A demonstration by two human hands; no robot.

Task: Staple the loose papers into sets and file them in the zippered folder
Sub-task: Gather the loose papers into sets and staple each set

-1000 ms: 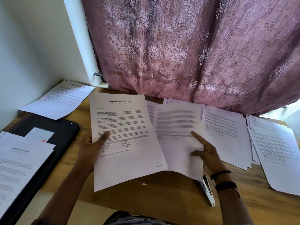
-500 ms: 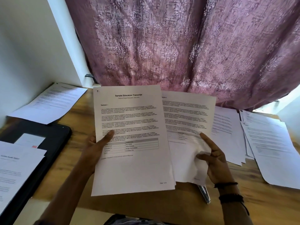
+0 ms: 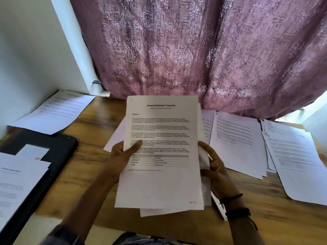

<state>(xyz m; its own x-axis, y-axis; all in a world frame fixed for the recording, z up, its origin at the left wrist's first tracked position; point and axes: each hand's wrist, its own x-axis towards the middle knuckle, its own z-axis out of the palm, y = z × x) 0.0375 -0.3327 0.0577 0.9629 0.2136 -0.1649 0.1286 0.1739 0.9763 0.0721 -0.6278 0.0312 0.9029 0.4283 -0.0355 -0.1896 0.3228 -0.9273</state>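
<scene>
Above the worktop (image 3: 92,167), the two sheets held apart a second ago now overlap as one set (image 3: 162,152), left hand (image 3: 122,156) and right hand (image 3: 215,167) pinching its edges. Stapling seems next; the stapler (image 3: 220,208) lies near the right wrist, folder (image 3: 58,147) at left.

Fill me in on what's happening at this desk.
A person is gathering printed pages into one set. The left hand and right hand grip the stack of pages by its sides, upright above the wooden desk, edges not yet squared. A stapler lies under the right wrist, unused. The black zippered folder lies open at left with papers on it, and more loose papers wait at right.
</scene>
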